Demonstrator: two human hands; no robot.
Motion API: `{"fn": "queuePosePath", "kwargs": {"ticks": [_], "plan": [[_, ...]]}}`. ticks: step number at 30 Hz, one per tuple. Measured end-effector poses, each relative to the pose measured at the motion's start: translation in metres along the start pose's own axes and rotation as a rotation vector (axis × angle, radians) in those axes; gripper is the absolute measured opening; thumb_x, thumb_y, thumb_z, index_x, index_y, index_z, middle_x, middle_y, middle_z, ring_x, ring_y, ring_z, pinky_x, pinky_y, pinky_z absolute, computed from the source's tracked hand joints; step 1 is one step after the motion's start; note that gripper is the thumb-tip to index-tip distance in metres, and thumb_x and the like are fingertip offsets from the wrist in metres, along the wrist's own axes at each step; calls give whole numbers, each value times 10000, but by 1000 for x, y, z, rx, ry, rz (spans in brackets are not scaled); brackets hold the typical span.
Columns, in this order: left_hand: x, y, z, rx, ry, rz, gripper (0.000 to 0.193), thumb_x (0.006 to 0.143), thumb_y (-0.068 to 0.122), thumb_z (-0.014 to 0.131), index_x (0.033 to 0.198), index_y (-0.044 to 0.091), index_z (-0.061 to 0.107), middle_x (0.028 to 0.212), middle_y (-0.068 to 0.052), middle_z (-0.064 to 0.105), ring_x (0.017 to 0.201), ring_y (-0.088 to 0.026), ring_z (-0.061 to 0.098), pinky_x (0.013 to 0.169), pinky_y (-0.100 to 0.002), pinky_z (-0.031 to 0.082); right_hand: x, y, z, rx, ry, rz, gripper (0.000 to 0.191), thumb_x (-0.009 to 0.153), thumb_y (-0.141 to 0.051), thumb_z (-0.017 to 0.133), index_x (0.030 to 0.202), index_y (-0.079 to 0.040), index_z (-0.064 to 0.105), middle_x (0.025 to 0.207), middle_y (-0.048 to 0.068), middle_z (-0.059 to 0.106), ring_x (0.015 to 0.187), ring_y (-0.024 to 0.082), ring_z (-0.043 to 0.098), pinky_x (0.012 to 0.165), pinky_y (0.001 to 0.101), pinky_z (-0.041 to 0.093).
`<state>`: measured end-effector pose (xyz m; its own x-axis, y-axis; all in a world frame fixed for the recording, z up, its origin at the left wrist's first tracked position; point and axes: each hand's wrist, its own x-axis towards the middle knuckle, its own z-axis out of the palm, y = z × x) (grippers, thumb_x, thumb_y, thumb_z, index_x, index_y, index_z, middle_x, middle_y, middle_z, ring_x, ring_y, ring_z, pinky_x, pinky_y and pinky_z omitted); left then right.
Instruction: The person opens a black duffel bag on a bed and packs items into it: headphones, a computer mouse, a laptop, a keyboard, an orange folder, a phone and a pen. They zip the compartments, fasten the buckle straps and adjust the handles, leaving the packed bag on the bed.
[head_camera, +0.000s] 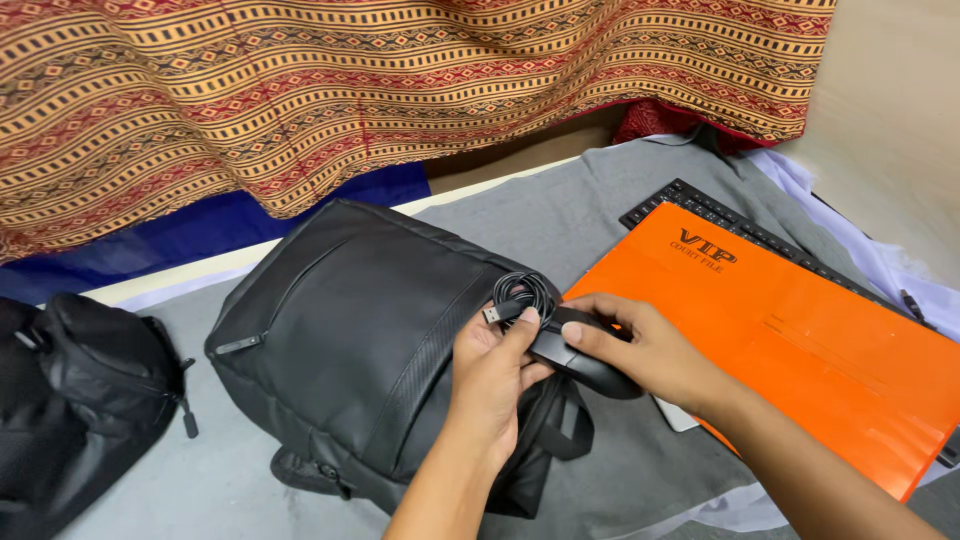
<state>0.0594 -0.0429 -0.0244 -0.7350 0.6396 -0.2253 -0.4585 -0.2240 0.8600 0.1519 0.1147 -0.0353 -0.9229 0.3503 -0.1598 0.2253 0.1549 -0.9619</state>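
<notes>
A black wired computer mouse (585, 365) is held over the right edge of a black backpack (350, 340) that lies flat on a grey cloth. My right hand (650, 350) grips the mouse from the right side. My left hand (490, 375) holds the mouse's coiled black cable (522, 293) with its plug (497, 314) sticking out to the left, thumb resting on the mouse's front.
An orange file folder (800, 340) lies to the right, partly covering a black keyboard (700, 212). A second black bag (80, 390) sits at the left edge. A patterned orange and red cloth (350, 90) hangs behind. The grey cloth (560, 215) covers the surface.
</notes>
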Motion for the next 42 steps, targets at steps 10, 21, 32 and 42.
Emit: {"fn": "queuePosePath", "kwargs": {"ticks": [10,21,32,42], "plan": [[-45,23,-56,194,-59,141,318,932,195,715,1217,54,728,869,29,667,685,-29,537,555,-196,442,-11,-16,79,281,-184,53,485,921,-399,637,1248,-42,672,1073,25,751,910,49,680,805,239,553],[-94,57,-139,273,39,52,425,904,383,700,1147,38,754,872,16,711,731,-48,599,622,-227,467,-19,-58,177,478,-150,51,357,969,-328,563,1263,-131,610,1001,20,692,828,110,671,732,289,573],[-147,86,-212,253,289,179,321,900,318,719,1016,26,784,841,22,724,717,-54,593,624,-248,443,-9,-74,264,291,-387,49,417,982,-385,550,1274,-104,649,1064,-3,700,950,74,610,832,256,491],[-164,91,-248,50,577,385,269,898,244,740,969,-10,793,817,-6,736,677,-57,585,609,-245,443,13,-102,305,98,-637,-148,975,743,-195,812,1573,-184,300,1268,37,687,1195,119,611,1030,261,414]]}}
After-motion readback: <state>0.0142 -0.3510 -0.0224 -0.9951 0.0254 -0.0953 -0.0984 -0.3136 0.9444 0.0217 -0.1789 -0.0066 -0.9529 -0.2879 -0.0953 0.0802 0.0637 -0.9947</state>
